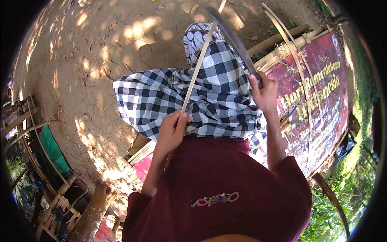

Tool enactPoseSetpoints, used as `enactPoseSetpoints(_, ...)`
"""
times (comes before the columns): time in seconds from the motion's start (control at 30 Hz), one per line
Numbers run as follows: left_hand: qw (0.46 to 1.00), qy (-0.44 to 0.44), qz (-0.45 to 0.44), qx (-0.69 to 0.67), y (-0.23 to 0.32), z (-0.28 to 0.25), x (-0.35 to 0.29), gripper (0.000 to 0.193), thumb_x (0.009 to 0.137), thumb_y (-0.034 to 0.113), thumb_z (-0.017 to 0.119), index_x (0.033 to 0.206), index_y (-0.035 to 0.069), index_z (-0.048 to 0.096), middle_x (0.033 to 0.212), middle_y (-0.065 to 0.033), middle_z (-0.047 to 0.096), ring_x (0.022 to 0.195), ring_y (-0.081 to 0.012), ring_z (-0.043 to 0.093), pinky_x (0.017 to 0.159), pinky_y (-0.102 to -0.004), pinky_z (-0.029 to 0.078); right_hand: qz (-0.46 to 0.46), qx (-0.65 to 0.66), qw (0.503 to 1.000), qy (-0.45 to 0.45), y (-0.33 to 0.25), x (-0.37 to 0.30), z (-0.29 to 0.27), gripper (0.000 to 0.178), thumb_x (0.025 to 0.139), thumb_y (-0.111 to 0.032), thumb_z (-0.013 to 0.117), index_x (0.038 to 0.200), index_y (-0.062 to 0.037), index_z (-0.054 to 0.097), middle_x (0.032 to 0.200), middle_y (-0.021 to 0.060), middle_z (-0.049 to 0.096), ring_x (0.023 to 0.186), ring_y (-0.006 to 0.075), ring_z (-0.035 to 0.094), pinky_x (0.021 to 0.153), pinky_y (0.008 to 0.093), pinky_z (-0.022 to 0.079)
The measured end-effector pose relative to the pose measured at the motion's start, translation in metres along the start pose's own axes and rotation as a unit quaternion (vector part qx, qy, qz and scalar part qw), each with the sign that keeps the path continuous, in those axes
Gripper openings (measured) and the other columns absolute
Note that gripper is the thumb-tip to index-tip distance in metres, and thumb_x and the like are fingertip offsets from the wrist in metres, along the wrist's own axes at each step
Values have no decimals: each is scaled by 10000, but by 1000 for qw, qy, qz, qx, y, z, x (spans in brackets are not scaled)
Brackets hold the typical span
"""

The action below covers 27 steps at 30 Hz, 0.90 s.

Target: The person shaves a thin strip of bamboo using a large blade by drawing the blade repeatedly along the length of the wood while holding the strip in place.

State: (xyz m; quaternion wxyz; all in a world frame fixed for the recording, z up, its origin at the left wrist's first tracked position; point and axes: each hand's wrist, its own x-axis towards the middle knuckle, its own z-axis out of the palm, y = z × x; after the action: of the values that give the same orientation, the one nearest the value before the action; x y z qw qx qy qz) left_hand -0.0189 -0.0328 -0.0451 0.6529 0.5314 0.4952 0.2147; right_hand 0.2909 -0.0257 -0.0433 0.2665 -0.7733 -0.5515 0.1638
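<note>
My left hand (173, 131) is closed around a long, thin bamboo strip (197, 70) in front of my waist. The strip slants up and away over my lap to the top edge of the view; its lower end runs back past my left forearm. At the right, my right hand (264, 92) grips a machete (235, 42) with a long dark blade. The handle is mostly hidden in my fingers. Near its tip the blade crosses the strip in view; whether they touch I cannot tell. Black-and-white checked cloth (217, 80) covers my bent legs.
On my right lies a maroon banner (334, 101) with yellow lettering, and split bamboo strips (296, 56) rest across it. Bamboo poles (278, 40) edge its far side. Cut bamboo and a green sheet (54, 149) stand at the left. Cracked dirt ground (92, 44) stretches ahead.
</note>
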Motion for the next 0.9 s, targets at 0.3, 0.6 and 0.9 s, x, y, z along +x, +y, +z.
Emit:
enactPoseSetpoints(0.3, 969, -11, -80, -234, 30, 15, 13, 302, 1037, 191, 409, 804, 41, 527, 607, 39, 371, 514, -35, 339, 461, -216, 274, -221, 51, 963, -147, -73, -39, 40, 469, 825, -511, 667, 833, -46, 611, 616, 65, 625, 519, 248, 637, 468, 361, 486)
enactPoseSetpoints(0.6, 960, -32, -125, -249, 34, 21, 4, 333, 1055, 248, 370, 762, 94, 404, 560, 52, 256, 422, -43, 242, 397, -233, 190, -312, -34, 939, -142, -62, -28, 38, 518, 809, -588, 628, 741, -79, 558, 591, 62, 573, 498, 262, 605, 466, 380, 459)
enactPoseSetpoints(0.9, 967, -61, -90, -231, 11, -16, -50, 320, 1061, 290, 350, 811, 99, 409, 561, 62, 263, 423, -35, 227, 393, -227, 189, 163, -78, 983, 33, 55, 71, -7, 732, 932, -637, 412, 839, 37, 685, 664, 228, 649, 723, 383, 689, 690, 444, 529)
